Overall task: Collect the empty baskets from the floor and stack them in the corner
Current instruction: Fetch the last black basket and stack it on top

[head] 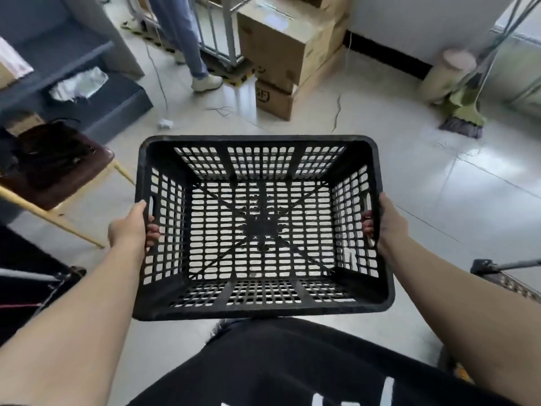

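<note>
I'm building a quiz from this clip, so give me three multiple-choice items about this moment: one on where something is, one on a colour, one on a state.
1. Where are the stacked cardboard boxes relative to the basket?
A. Beyond it, toward the far wall
B. Inside it
C. Under the chair on the left

2. What colour is the basket?
A. White
B. Black
C. Green

3. How is the basket held?
A. Sitting on the floor untouched
B. Dangling from one hand
C. Held off the floor by both hands, empty

Answers:
1. A, the boxes stand on the floor past the basket's far rim.
2. B, its rim and lattice walls are black.
3. C, the left hand and the right hand grip opposite side handles, fingers curling through the slots, and floor tiles show through the bare bottom.
</note>
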A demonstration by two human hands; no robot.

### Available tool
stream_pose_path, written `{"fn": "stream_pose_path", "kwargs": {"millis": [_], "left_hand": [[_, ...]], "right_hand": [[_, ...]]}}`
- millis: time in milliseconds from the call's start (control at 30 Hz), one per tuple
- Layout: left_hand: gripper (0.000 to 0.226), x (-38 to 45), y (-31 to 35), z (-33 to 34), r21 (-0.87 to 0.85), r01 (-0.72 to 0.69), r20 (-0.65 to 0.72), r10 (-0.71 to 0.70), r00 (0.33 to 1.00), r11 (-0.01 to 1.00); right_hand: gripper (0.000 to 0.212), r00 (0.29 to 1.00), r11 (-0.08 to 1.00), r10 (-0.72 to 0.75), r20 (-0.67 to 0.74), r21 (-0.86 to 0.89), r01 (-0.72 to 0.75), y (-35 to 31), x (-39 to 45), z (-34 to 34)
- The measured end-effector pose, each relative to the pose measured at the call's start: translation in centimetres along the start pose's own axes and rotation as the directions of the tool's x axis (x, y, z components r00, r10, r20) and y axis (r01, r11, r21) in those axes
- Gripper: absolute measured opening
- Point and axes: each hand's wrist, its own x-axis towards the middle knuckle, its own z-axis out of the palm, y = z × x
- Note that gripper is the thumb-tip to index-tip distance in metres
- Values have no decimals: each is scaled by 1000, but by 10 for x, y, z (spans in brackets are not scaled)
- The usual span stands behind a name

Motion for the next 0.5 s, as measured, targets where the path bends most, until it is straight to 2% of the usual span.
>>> {"fn": "stream_pose_path", "kwargs": {"millis": [100,300,500], "left_hand": [[39,-5,22,54,70,-49,110,42,993,996],[39,-6,74,167,184,-144,233,99,967,972],[37,-7,123,295,244,-244,360,146,922,939]], "right_hand": [[45,996,999,-20,-82,47,24,-16,19,-26],[41,978,983,18,-208,184,21,-53,57,-64],[35,927,964,24,-375,253,77,-97,105,-89]]}}
